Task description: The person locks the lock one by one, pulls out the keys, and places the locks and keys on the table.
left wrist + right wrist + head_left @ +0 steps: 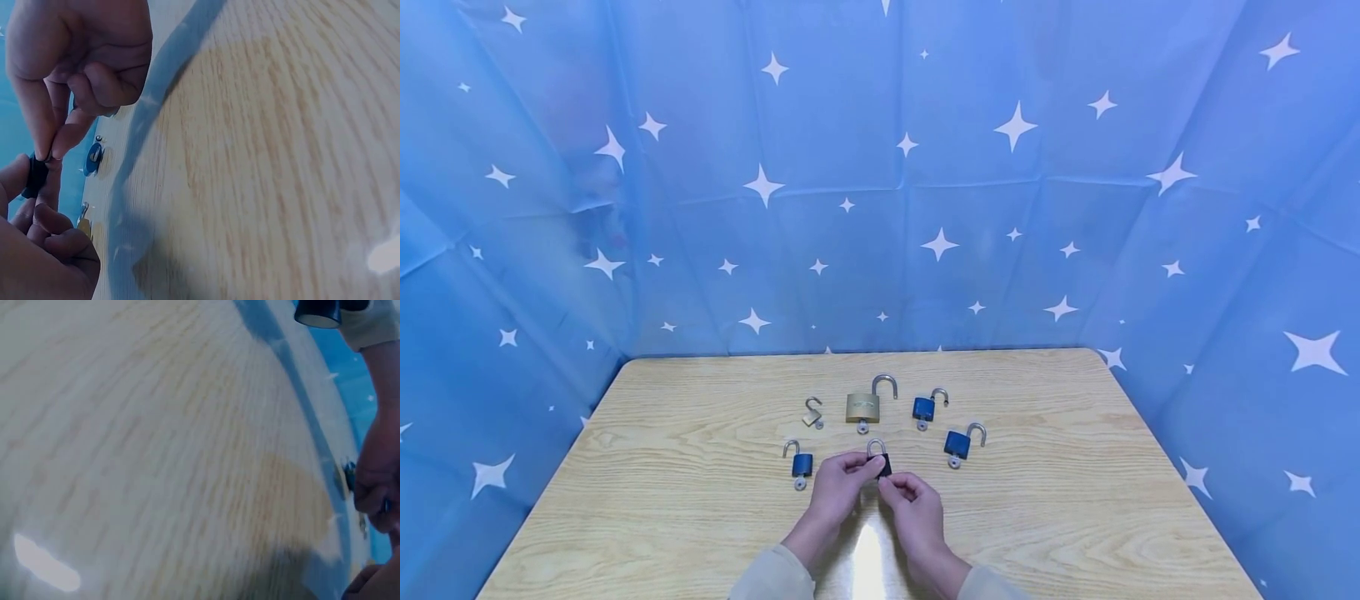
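Note:
My left hand (837, 489) holds a small black padlock (886, 469) by its body, thumb across the front. Its silver shackle (876, 442) points up, away from me. My right hand (919, 515) pinches a key at the padlock's bottom end; the fingertips hide most of it. In the left wrist view, the black padlock (35, 177) sits between both hands, with the right fingertips right at its end. A blue padlock (802, 465) with its shackle swung open lies left of my left hand, a key in its bottom.
Beyond the hands lie a small brass padlock (811, 416), a large brass padlock (862, 407) and two blue padlocks (923, 408), (957, 445), shackles open and keys in. They rest on a wooden table (1060, 483). A blue starred curtain (850, 292) surrounds it.

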`<action>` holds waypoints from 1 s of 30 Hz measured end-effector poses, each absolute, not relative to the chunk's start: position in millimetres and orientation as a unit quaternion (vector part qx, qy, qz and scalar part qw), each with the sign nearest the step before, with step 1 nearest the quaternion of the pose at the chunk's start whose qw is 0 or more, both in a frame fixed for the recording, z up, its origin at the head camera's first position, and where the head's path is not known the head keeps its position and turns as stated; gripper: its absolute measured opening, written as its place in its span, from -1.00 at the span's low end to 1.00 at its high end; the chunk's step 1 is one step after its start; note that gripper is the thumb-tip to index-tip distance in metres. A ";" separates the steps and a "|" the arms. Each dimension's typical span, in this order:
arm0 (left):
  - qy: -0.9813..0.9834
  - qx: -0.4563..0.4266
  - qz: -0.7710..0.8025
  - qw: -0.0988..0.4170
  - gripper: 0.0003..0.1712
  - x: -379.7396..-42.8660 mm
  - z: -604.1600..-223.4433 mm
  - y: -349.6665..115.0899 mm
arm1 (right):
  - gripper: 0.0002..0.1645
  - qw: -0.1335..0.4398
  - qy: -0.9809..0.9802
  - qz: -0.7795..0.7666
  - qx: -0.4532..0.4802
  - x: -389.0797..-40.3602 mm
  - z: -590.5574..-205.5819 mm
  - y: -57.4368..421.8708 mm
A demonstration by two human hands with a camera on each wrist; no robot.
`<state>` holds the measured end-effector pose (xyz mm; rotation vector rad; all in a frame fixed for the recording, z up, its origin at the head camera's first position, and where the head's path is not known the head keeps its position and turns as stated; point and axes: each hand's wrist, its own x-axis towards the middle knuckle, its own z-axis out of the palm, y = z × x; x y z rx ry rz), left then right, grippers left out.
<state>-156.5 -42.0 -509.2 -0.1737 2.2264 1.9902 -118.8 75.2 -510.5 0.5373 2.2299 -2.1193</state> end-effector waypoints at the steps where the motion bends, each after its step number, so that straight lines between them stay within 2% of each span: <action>1: 0.743 -0.059 0.663 0.074 -0.61 -156.6 -509.4 -42.0 | -0.76 0.010 0.711 -0.682 0.171 -118.4 -510.6 74.7; 11: 0.749 -0.066 0.655 0.075 -0.57 -156.4 -508.2 -44.4 | -0.82 0.022 0.699 -0.696 0.161 -109.1 -482.6 70.5; 20: 0.754 -0.066 0.648 0.079 -0.57 -154.1 -508.2 -47.1 | -0.85 0.046 0.712 -0.687 0.137 -119.0 -512.6 76.4; 30: 0.763 -0.063 0.639 0.077 -0.54 -154.6 -510.4 -48.5 | -0.95 0.063 0.716 -0.683 0.131 -120.8 -512.4 78.2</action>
